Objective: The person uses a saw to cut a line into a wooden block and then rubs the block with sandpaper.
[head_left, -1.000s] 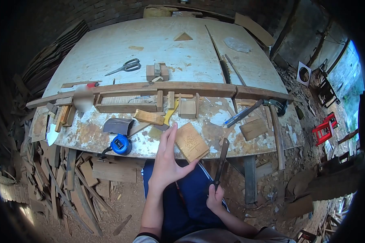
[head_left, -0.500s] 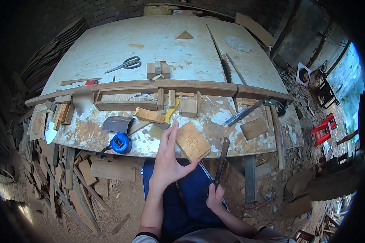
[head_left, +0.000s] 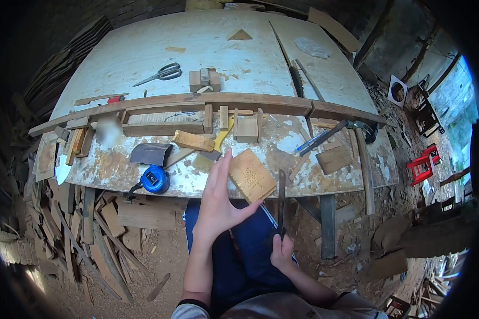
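At the far left of the workbench (head_left: pixel 143 58) short wood offcuts (head_left: pixel 75 143) lie by the edge, and below them scrap boards (head_left: pixel 96 223) litter the dirt floor. Further right a dark curved scraper (head_left: pixel 151 153) rests on the stained top, with a blue tape measure (head_left: pixel 155 179) just below it at the bench's near edge; scissors (head_left: pixel 159 73) lie well back on the pale board. A long wooden rail (head_left: pixel 207 100) crosses the bench from side to side. Near the middle, the left hand (head_left: pixel 218 204) holds up a small wooden tile (head_left: pixel 252 175) over the near edge of the bench, fingers straight behind its left side and thumb pressed under its lower corner, so the hand is clamped on the tile; its face carries a fine pattern, perhaps a pricked or carved tree, too small to read surely. Just right of it, the right hand (head_left: pixel 282 254), low over the lap, is closed around the handle of a dark narrow blade (head_left: pixel 281 199) that stands nearly upright beside the tile's right edge. Further right a hammer (head_left: pixel 359 154) and a flat wood block (head_left: pixel 334 158) lie on the bench.
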The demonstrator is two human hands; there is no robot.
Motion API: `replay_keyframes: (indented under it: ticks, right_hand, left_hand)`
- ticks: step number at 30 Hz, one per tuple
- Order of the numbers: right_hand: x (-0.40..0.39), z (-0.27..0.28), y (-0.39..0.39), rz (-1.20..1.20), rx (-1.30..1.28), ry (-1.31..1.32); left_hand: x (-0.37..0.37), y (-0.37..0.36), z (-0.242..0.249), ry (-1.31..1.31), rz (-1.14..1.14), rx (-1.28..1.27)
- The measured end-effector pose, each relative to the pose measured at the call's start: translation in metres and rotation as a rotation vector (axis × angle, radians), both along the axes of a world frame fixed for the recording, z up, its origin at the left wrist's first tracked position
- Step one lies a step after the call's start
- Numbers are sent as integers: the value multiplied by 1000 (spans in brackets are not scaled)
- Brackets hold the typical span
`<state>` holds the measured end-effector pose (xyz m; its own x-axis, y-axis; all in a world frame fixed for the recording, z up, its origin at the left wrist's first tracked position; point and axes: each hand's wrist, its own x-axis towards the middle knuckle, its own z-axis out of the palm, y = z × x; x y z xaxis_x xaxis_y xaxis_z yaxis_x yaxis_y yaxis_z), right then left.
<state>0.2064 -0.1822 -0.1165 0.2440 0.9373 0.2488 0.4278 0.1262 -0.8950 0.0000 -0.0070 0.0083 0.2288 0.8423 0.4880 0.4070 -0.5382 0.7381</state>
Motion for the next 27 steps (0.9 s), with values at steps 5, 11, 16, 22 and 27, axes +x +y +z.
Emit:
replay_keyframes:
  ticks: [5, 11, 16, 22, 27]
  right_hand:
    - [9, 27, 12, 2, -133, -73]
    - [13, 34, 23, 35, -167, -100]
    - [13, 32, 21, 42, -218, -94]
    - [17, 29, 17, 46, -223, -143]
    - [27, 35, 17, 72, -240, -178]
  left_hand:
    - [-2, 0, 1, -17, -11, -24]
    - [-3, 1, 1, -12, -14, -42]
    - [-3, 2, 0, -8, -13, -46]
    - [-3, 1, 5, -38, -31, -99]
    - [-1, 2, 4, -26, -30, -93]
